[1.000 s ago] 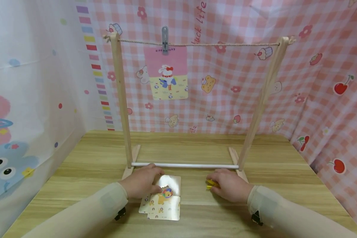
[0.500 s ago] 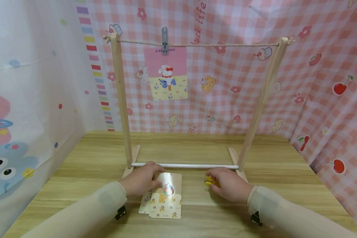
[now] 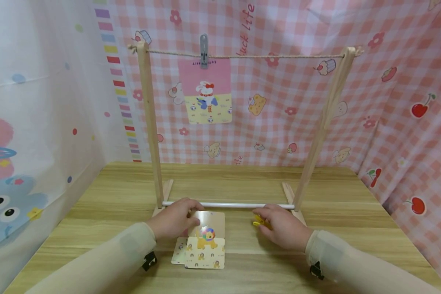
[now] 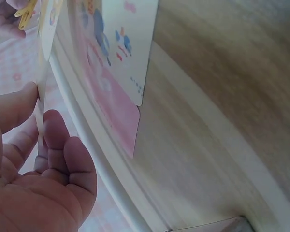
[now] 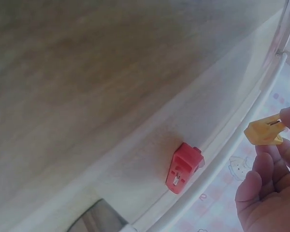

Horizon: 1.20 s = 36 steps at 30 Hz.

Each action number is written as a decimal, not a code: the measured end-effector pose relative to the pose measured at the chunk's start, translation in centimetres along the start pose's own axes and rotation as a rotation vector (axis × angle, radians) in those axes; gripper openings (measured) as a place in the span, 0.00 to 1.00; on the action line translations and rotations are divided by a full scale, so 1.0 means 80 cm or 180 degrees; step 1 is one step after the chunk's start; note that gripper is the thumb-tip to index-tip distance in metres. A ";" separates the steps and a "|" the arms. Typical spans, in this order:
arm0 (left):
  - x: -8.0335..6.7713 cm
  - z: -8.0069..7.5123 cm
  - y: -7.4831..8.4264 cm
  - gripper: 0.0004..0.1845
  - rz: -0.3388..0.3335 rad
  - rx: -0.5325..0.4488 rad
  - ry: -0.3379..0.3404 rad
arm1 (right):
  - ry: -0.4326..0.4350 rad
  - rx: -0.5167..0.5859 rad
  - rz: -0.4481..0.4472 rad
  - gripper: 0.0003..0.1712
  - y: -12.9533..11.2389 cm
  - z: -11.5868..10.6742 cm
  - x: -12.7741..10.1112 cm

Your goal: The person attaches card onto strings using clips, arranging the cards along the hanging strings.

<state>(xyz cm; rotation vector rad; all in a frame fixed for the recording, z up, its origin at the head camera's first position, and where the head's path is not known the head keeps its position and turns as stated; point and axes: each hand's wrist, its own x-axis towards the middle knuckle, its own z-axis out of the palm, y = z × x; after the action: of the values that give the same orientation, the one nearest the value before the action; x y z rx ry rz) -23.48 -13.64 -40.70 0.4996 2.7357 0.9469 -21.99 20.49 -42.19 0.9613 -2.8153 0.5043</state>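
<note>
As the left hand [image 3: 174,220] pinches the glossy rectangular cream-and-beige card [image 3: 213,253] by its edge over the wood-grain table [image 3: 95,228], we judge this leaves its printed lion [image 3: 206,241] uncovered; we see the right hand [image 3: 283,228] pinch a yellow plastic clothespin [image 5: 263,131], one end jutting free.

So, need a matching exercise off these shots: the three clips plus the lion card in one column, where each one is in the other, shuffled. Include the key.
Column one
1. grey clip
2. yellow clip
3. red clip
4. lion card

Column two
A. lying on the table
B. pinched in the left hand
C. clamped on the rope
D. held in the right hand

Pairs: 1-C, 2-D, 3-A, 4-B
</note>
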 end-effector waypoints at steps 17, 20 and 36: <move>0.002 -0.010 0.004 0.07 -0.0041 -0.0433 0.0024 | 0.0123 0.0089 0.0132 0.21 -0.006 -0.003 0.003; 0.003 -0.011 0.003 0.07 -0.0001 -0.0478 0.0032 | 0.0168 0.0142 0.0127 0.20 -0.006 -0.005 0.004; 0.006 -0.022 0.007 0.05 0.0040 -0.0739 0.0038 | 0.0248 0.0298 0.0174 0.18 -0.009 -0.015 0.006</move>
<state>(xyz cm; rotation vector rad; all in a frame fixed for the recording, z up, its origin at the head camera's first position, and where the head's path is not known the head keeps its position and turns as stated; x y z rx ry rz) -24.30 -14.02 -39.07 0.4697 2.5890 1.2537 -21.89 20.10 -40.74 0.8631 -2.7766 0.6708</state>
